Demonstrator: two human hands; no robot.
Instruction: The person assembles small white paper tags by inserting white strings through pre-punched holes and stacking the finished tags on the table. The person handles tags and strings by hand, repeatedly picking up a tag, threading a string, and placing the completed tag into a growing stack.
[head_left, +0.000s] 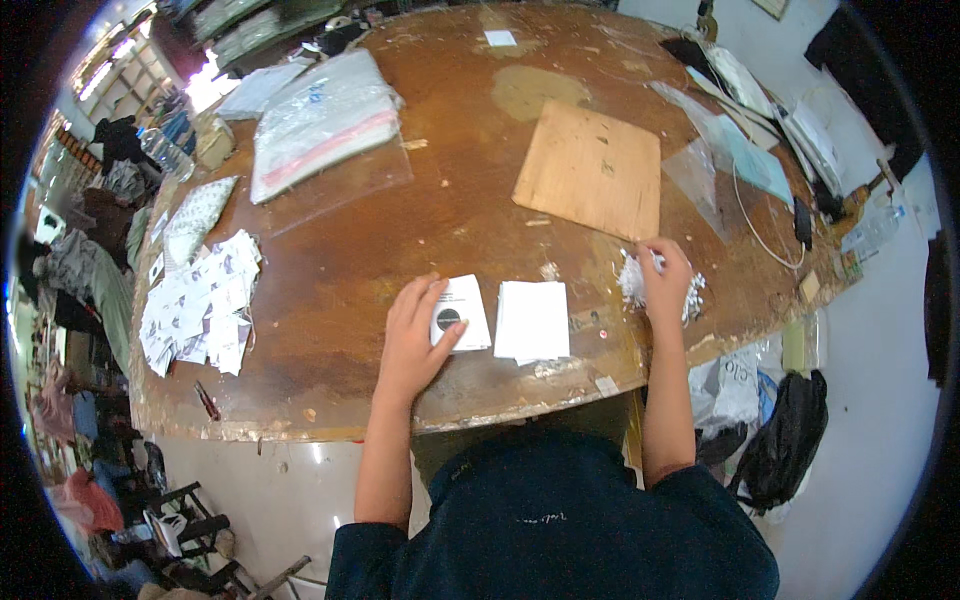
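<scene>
Close to me, on the bench, I have the left hand spread, thumb on the printed white card, fingers along its left side. Just right lies a white card stack. Further right, my right hand has its fingers bunched at a pile of small white pieces; I can't tell whether they pinch any. Beyond sit a wooden board and a plastic-wrapped pack; farthest, a white slip.
</scene>
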